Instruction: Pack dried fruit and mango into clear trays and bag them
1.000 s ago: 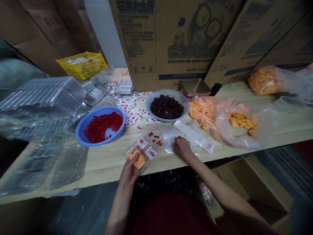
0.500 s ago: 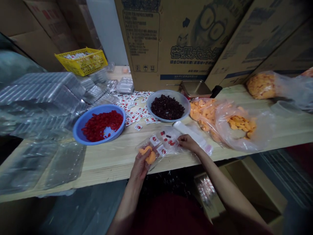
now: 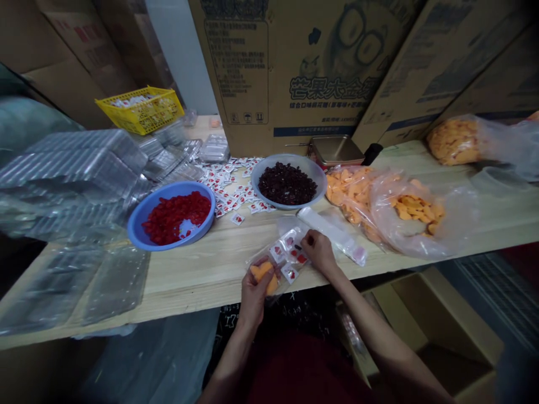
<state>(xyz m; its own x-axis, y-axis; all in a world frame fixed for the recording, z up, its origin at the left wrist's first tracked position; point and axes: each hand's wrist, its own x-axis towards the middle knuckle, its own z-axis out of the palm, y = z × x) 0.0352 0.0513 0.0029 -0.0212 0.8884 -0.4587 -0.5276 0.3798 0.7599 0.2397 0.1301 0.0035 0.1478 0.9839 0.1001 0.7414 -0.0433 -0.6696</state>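
My left hand (image 3: 254, 296) grips the near left corner of a clear plastic tray (image 3: 275, 266), with the thumb over its orange dried fruit slices (image 3: 265, 275). Small white sachets with red print (image 3: 290, 273) lie in the tray, along with red dried fruit pieces (image 3: 300, 257) and a few dark ones. Over the tray's far right side, my right hand (image 3: 319, 251) is closed in a pinch. Whatever sits between its fingertips is too small to make out. Beneath and beyond the tray, thin clear plastic (image 3: 288, 225) touches the wooden table (image 3: 189, 275).
A blue basin of red dried fruit (image 3: 137, 235) stands left; a pale bowl of dark dried fruit (image 3: 322, 191) is behind. Open bags of orange slices (image 3: 457, 219) lie right. Stacked clear trays (image 3: 71, 163), scattered sachets (image 3: 227, 196), a white roll (image 3: 332, 233) and cartons (image 3: 248, 67) surround them.
My left hand and the tray have shifted right and slightly nearer the right hand. The right hand has turned and moved in over the tray's far right compartments.
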